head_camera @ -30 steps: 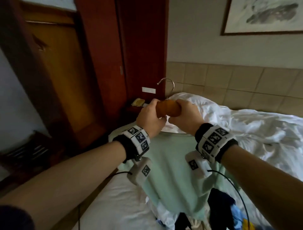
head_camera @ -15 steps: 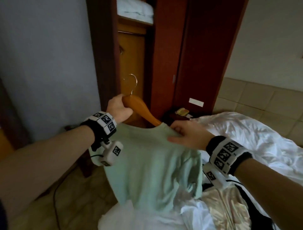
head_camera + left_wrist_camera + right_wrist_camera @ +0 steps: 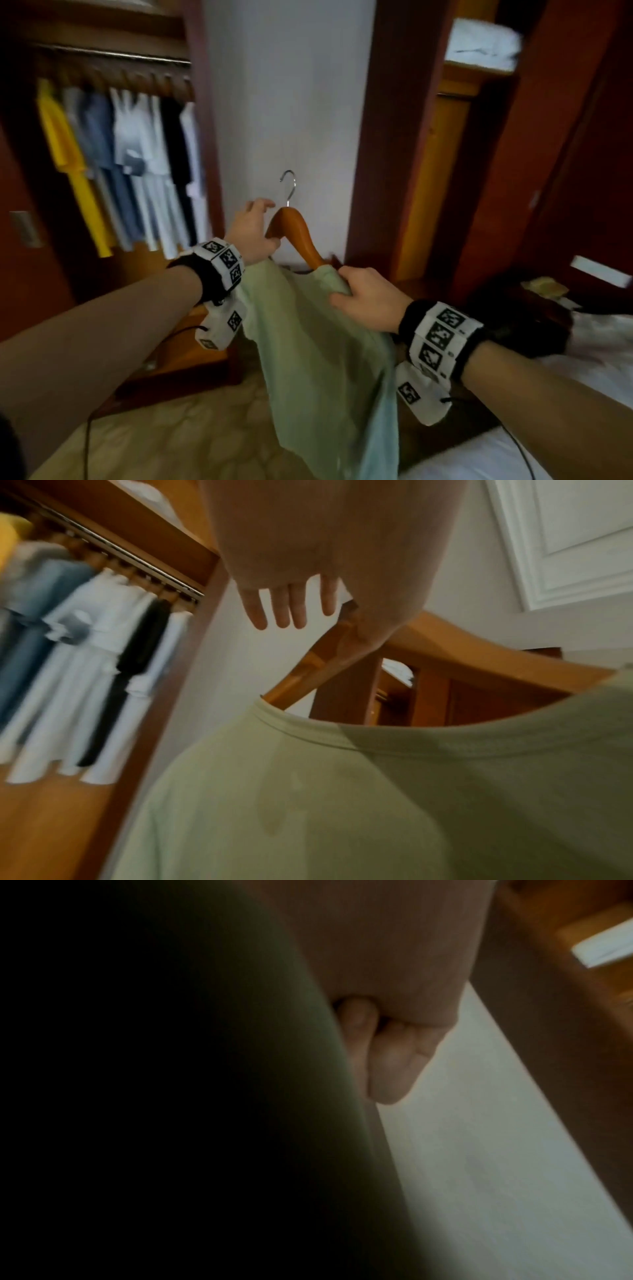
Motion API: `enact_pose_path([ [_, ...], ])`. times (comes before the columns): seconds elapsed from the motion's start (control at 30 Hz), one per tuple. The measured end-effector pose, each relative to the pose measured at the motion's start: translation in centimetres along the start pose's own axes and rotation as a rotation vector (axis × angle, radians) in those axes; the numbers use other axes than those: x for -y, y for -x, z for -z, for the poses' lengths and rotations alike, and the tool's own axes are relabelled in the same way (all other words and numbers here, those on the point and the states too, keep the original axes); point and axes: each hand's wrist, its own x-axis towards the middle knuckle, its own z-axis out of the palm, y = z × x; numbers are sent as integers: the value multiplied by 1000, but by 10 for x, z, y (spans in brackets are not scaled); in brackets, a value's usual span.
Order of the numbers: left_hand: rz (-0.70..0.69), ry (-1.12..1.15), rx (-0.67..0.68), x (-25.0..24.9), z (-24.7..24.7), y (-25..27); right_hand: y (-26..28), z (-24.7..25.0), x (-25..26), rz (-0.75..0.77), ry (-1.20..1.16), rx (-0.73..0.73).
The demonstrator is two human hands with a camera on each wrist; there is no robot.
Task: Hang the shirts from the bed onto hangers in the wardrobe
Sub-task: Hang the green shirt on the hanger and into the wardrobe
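Head view. A pale green shirt (image 3: 322, 349) hangs on a wooden hanger (image 3: 294, 236), held in the air in front of a white wall, with the hanger's metal hook (image 3: 289, 186) pointing up at 12 o'clock.

Left hand (image 3: 251, 233): it sits at 9 o'clock of the hanger's crown. The thumb lies along the left arm of the hanger; in the left wrist view the fingers (image 3: 284, 610) are straight and spread, closed around nothing. The hand supports the hanger rather than clasping it.

Right hand (image 3: 363, 299): at 4 o'clock of the hanger, fingers curled and pinching the shirt at its right shoulder, where the hanger's right arm enters the neck opening. The right wrist view confirms curled fingers (image 3: 387, 1066) against dark cloth.

Containers. The open wardrobe (image 3: 202, 113) stands at 10 o'clock of the shirt. Its rail (image 3: 113, 56) carries a row of hung garments (image 3: 130, 168): yellow at the far left, then grey, blue, several white and one black. All are blurred. A second open compartment (image 3: 445, 178) lies at 1 o'clock; its upper shelf holds folded white linen (image 3: 483, 42).

The bed (image 3: 603, 370) occupies 4 o'clock, covered in white bedding.
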Motion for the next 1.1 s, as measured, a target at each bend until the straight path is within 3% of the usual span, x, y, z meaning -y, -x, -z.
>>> enact_pose_path([
  [0.33, 323, -293, -48, 163, 142, -41, -215, -45, 141, 132, -93, 51],
  [0.5, 478, -387, -45, 238, 182, -60, -323, -72, 192, 211, -83, 43],
  [0.67, 539, -495, -22, 297, 225, -102, -421, -96, 224, 268, -82, 59],
  [0.83, 570, -544, -39, 344, 284, -177, -524, -97, 272, 352, -114, 99],
  [1.1, 645, -582, -50, 429, 316, -241, -639, -127, 355, 406, -75, 132],
])
